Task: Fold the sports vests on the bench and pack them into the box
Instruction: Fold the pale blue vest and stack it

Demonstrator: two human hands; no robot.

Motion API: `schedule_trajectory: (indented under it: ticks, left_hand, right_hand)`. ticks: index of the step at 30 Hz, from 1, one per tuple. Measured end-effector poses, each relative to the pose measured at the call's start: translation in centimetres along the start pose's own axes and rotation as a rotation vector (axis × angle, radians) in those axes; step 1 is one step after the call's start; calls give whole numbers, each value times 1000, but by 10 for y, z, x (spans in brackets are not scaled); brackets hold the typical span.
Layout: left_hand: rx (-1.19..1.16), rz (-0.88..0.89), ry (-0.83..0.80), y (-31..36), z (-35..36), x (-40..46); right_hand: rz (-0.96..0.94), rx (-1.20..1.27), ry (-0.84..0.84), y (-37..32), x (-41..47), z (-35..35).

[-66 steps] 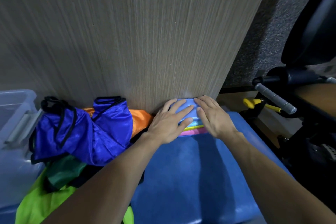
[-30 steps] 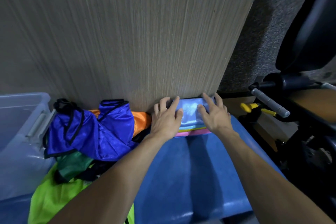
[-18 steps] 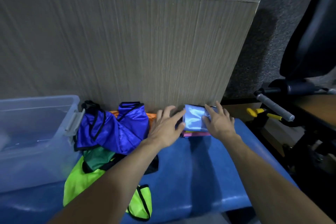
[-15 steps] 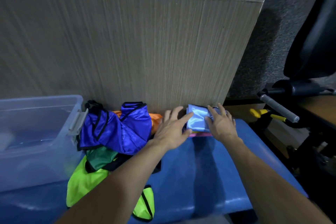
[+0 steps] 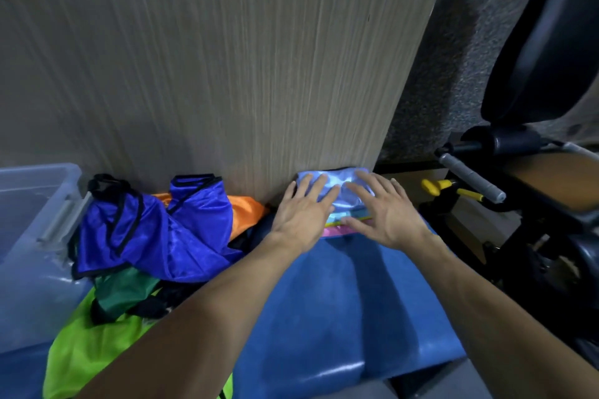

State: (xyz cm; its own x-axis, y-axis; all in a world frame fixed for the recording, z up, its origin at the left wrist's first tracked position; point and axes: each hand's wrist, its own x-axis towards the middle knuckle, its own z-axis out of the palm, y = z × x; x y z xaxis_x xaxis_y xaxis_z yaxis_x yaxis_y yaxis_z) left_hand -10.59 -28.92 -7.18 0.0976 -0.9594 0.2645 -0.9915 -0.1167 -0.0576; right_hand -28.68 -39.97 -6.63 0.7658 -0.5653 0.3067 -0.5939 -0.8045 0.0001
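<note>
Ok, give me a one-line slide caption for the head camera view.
Both hands, left and right, press flat on a folded vest stack on the blue bench, beside unfolded vests.

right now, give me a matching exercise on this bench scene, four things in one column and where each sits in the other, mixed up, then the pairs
Things:
1. clear plastic box
2. royal blue vest
3. folded stack
4. lime green vest

Places:
A. under both flat hands, against the wooden panel
B. far left end of the bench
C. near edge of the bench, lowest in the loose pile
D. on top of the loose pile, beside the box

Pairs: 1-B, 2-D, 3-A, 4-C
</note>
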Motion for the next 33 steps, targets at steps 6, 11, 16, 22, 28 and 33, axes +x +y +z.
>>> schedule_trajectory:
  ticks: [6,11,16,22,28,33]
  left_hand:
    - [-116,28,-120,3,-2,18]
    - [-136,88,-112,-17,6,23]
    - [-167,108,-43,-20,13,19]
    - [-72,131,122,-24,19,-2]
    - [-114,107,152,-25,24,-14]
    - [-150,98,140,-20,19,-15]
  right_hand:
    - [14,141,-113,14,14,4]
    - [0,190,-131,18,24,9]
    - [8,137,-73,15,18,14]
    - [17,104,60,9,2,22]
    - [27,106,84,3,-6,16]
    - [39,107,89,4,-8,12]
